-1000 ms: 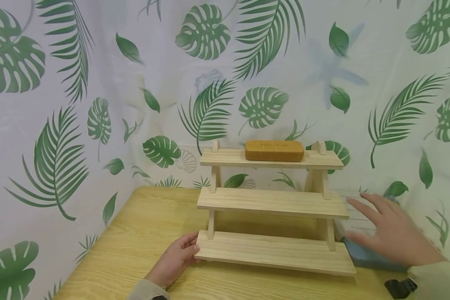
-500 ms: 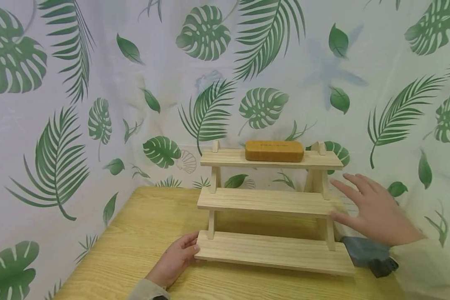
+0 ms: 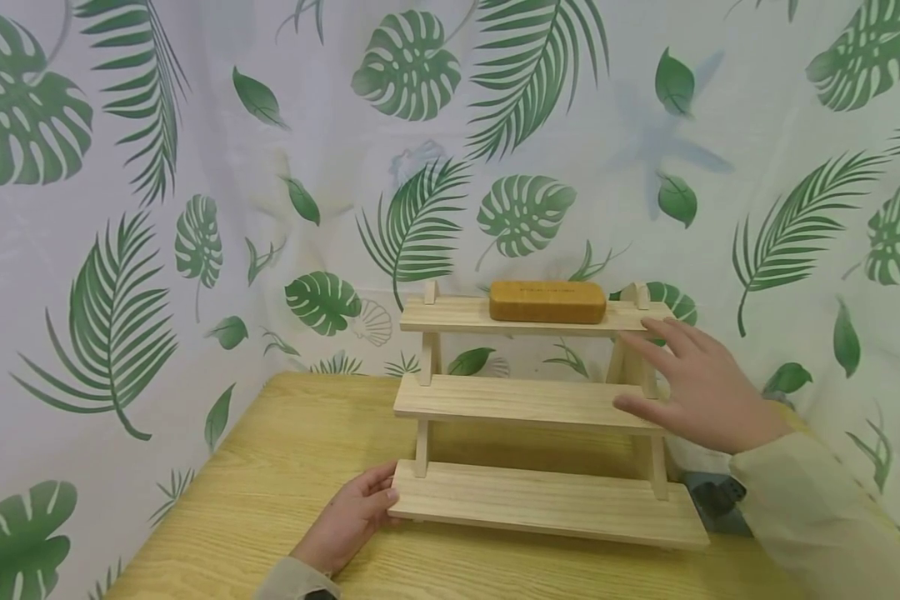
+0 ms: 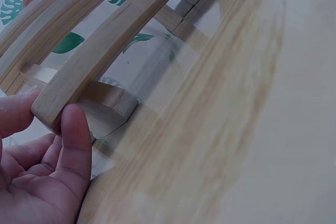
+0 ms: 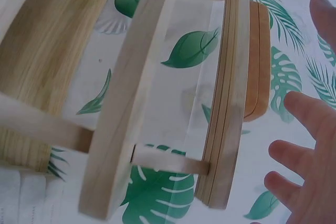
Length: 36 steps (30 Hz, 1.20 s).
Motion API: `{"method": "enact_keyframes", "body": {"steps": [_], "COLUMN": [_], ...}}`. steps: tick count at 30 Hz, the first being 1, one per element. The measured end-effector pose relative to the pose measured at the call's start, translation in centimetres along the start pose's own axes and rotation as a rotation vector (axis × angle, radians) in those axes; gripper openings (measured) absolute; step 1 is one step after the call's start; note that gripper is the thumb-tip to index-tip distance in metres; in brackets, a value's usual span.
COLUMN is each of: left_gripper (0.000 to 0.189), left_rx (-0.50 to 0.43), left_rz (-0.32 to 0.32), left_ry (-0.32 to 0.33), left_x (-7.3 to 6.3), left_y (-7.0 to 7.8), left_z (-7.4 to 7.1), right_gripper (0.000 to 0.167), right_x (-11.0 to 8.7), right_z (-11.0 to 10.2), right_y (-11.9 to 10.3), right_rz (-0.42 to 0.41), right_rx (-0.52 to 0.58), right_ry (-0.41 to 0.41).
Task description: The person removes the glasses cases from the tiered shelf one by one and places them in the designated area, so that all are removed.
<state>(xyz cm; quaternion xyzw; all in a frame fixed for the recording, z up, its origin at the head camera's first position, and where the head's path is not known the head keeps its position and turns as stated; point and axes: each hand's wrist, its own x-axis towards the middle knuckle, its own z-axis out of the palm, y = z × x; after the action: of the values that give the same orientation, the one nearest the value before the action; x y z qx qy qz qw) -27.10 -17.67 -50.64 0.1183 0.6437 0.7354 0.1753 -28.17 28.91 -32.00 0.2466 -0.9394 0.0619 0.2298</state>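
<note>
A three-tier wooden display stand (image 3: 547, 500) stands on the table. On its top shelf lies a long orange-brown case (image 3: 547, 302) with rounded corners, resembling a glasses case. At the lower left, my left hand (image 3: 356, 512) grips the left end of the bottom shelf. The left wrist view shows that shelf end (image 4: 58, 95) pinched between thumb and finger. My right hand (image 3: 708, 392) is held up by the stand's right side, fingers spread and holding nothing. In the right wrist view its fingers (image 5: 307, 111) are apart from the case (image 5: 258, 61).
Behind the stand's right end, a blue-grey object (image 3: 720, 512) is partly hidden by my sleeve (image 3: 810, 500). A white curtain (image 3: 270, 167) printed with green leaves hangs behind and to the left. The wood-grain table (image 3: 270, 467) extends left of the stand.
My right hand has moved left and up, from beside the stand to the right end of its upper shelves. My left hand, the stand and the case have stayed put.
</note>
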Motion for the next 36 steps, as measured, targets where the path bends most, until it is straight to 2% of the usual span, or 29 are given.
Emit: {"method": "enact_keyframes", "body": {"steps": [14,21,29,36], "left_gripper": [0.064,0.063,0.064,0.063], "left_rx": [-0.007,-0.009,0.005,0.01], "left_rz": [0.006,0.008,0.006,0.006], "left_ry": [0.002,0.0,-0.004,-0.007], "left_x": [0.1,0.1,-0.1,-0.1], "left_y": [-0.1,-0.3,0.0,0.1], "left_z": [0.1,0.0,0.0,0.1], "right_gripper": [0.092,0.093,0.093,0.096], "right_x": [5.5,8.3,11.6,13.9], "right_z": [0.1,0.3,1.1,1.8], "right_y": [-1.6,-1.4,-1.2,-1.3], "right_rz": [0.006,-0.01,0.015,0.038], "right_rx": [-0.004,-0.039,-0.111,-0.092], "right_ry": [-0.064,-0.094,-0.136,-0.147]}}
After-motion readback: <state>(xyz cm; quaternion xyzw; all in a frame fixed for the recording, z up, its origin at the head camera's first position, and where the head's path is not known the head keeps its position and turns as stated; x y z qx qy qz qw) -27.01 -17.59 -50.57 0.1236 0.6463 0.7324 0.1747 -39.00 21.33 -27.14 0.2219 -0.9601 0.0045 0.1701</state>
